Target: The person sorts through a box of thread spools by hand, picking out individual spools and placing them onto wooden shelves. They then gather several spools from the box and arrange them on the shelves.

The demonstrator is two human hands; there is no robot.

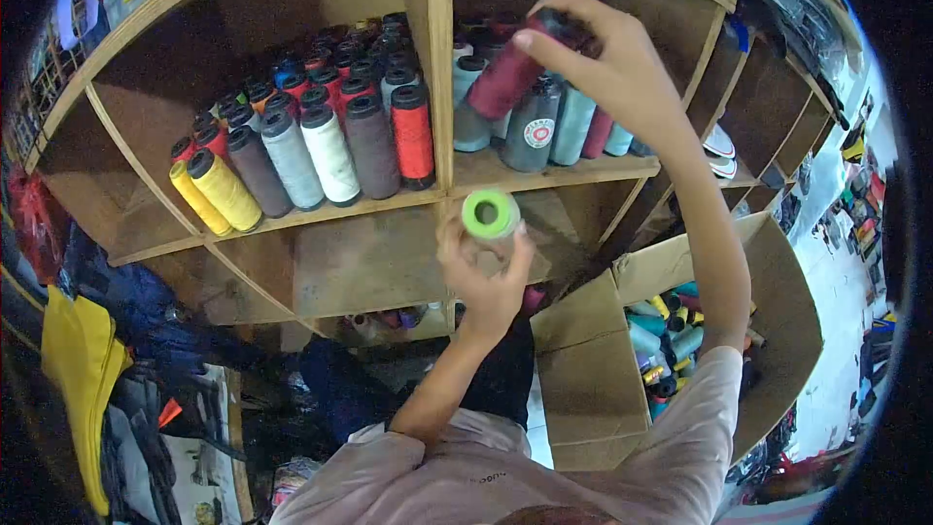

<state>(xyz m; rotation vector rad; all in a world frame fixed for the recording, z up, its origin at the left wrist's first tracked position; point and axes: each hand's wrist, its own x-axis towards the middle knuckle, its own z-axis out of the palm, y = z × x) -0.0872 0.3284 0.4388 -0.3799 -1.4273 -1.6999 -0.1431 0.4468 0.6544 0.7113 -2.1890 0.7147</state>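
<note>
My right hand [603, 58] is closed around the black-ended top of a dark red thread spool [505, 78], which tilts over other spools in the right shelf compartment. Behind and beside it stand a grey spool [532, 126] with a round white and red label, and several pale blue-green spools [573, 126]. In front of the shelf, my left hand [486, 282] grips a spool with a bright green end [489, 214] facing up at me; its lower part looks pale and is partly covered by the fingers.
Rows of colored thread spools [321, 156] fill the left compartment of the wooden shelf [442, 68]. At my right, an open cardboard box [588, 369] contains many mixed spools. Yellow sheets [76, 369] hang at the left. Lower shelves hold a few more spools.
</note>
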